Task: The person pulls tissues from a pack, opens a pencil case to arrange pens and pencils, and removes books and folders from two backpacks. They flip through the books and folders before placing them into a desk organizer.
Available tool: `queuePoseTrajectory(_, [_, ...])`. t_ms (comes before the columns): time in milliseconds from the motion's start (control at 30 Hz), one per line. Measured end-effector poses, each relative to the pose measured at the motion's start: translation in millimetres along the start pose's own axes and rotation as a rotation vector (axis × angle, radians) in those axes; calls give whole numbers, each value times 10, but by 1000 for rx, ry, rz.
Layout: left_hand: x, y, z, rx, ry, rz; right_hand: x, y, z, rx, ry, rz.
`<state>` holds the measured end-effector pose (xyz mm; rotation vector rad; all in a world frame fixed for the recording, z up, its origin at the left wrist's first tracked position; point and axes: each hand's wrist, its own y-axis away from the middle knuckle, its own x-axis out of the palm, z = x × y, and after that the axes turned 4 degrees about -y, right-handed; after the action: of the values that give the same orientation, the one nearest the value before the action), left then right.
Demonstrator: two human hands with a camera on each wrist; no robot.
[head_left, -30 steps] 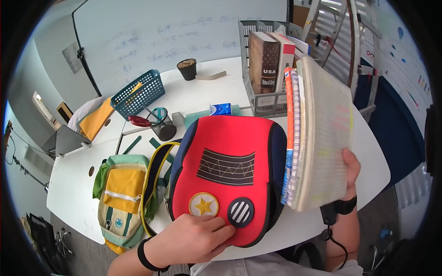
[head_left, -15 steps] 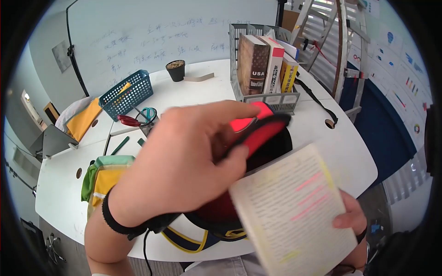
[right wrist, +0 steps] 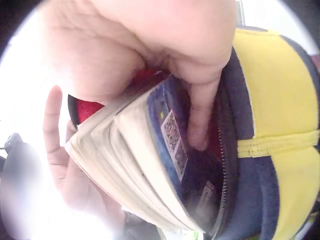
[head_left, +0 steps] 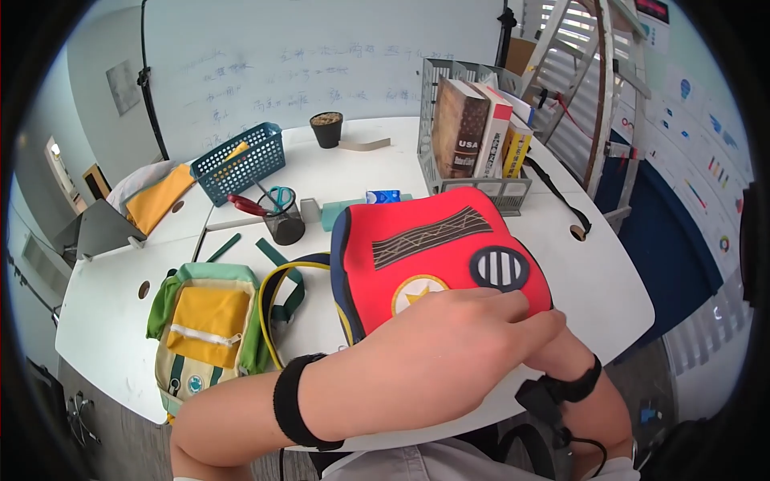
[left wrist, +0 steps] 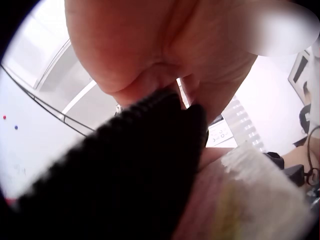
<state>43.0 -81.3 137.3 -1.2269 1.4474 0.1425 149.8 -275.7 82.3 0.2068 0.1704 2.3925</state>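
Note:
The red backpack [head_left: 433,232] is tilted on the table in the head view. My left hand [head_left: 441,361] grips its upper edge near the striped badge; in the left wrist view, its fingers pinch the dark zip-edged flap [left wrist: 125,170]. Beyond it, the right hand [head_left: 561,350] is partly hidden. In the right wrist view, the right hand [right wrist: 145,45] holds a stack of books [right wrist: 135,155] at the backpack's unzipped opening, one finger along the blue cover. The books' far ends are hidden inside.
A green and yellow bag [head_left: 208,321] lies to the left. Behind are a mesh pen cup [head_left: 286,224], a teal basket [head_left: 241,166], a potted plant [head_left: 326,131] and a grey rack [head_left: 481,191] of books. A strap [head_left: 561,196] lies at the right.
The books have moved from beside the backpack into its opening. My left hand has shifted right and down with the flap, and the backpack's red front is in view again, more tilted.

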Motion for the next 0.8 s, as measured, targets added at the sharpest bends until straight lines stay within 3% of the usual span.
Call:
queuePoseTrajectory(100, [23,53,-61,36,53,87,24,-37,33,-105,174,48])
queuePoseTrajectory(233, [-58,266,72,-40,81,42,-37,-40,10,-236,384,89])
queuePoseTrajectory(367, [-386,857,310,-549,1,-345,-160,-58,-75,-365,564,125])
queuePoseTrajectory(400, [-403,1057,389,-717,-32,-350,-191,-64,-100,-399,606,135])
queuePoseTrajectory(433, [-471,1215,348,-987,-60,-239,-219,-83,-119,-435,649,145])
queuePoseTrajectory(467, [-437,1349,303,-992,-66,-234,-248,-106,-140,-469,694,156])
queuePoseTrajectory(533, [-280,1619,217,-1031,3,-4,-317,-139,-184,-525,790,185])
queuePoseTrajectory(600, [-33,1707,162,-965,-17,-35,-497,-29,308,-127,923,203])
queuePoseTrajectory(667, [119,1653,129,-933,1,-86,-414,1,563,-173,536,-75])
queuePoseTrajectory(700, [175,1623,132,-926,-30,-100,-333,2,716,-216,565,-119])
queuePoseTrajectory(767, [279,1653,182,-857,-46,-174,-19,-56,749,-432,564,96])
queuePoseTrajectory(800, [275,1647,160,-854,-49,-171,224,-123,744,-452,690,229])
